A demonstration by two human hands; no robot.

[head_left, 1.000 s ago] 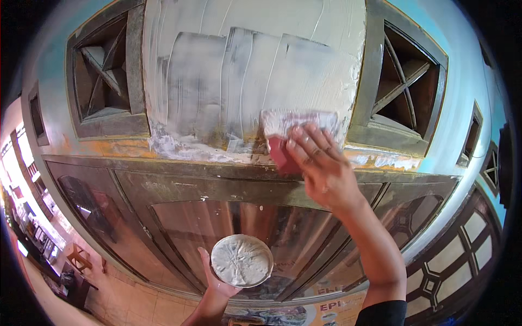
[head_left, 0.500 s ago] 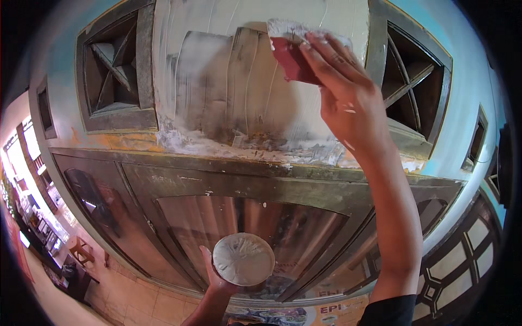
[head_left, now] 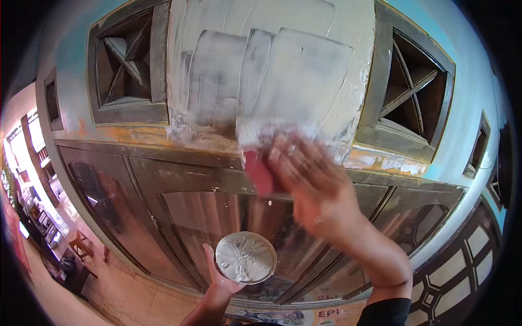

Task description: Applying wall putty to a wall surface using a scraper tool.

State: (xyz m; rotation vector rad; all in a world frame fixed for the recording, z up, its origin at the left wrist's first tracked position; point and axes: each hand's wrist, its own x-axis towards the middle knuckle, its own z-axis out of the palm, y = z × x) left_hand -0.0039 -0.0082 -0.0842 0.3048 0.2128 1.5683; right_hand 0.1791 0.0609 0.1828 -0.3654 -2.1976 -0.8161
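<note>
My right hand (head_left: 315, 185) grips a dark red flat scraper (head_left: 260, 173), its upper edge coated in whitish filler. The scraper lies against the lower edge of the wall panel (head_left: 304, 70), which carries broad smears of wet, pale filler with ridges between strokes. Both hand and scraper are blurred by motion. Lower down, my left hand (head_left: 222, 278) holds a round bowl (head_left: 273, 267) from beneath and the side, thumb up along its rim. Thick whitish filler (head_left: 244, 256) with a creased surface fills the bowl. The fingers under the bowl are hidden.
Framed vent openings with crossed bars flank the panel, one left (head_left: 128, 62) and one right (head_left: 413, 89). Below runs a brown wooden frame with glazed panes (head_left: 217, 217). A wooden stool (head_left: 80, 243) stands on the tiled floor (head_left: 138, 299) at the lower left.
My right hand has swept the scraper down and slightly left, from high on the panel to its lower edge. Fresh filler now covers the strip it crossed. The bowl stays nearly in place.
</note>
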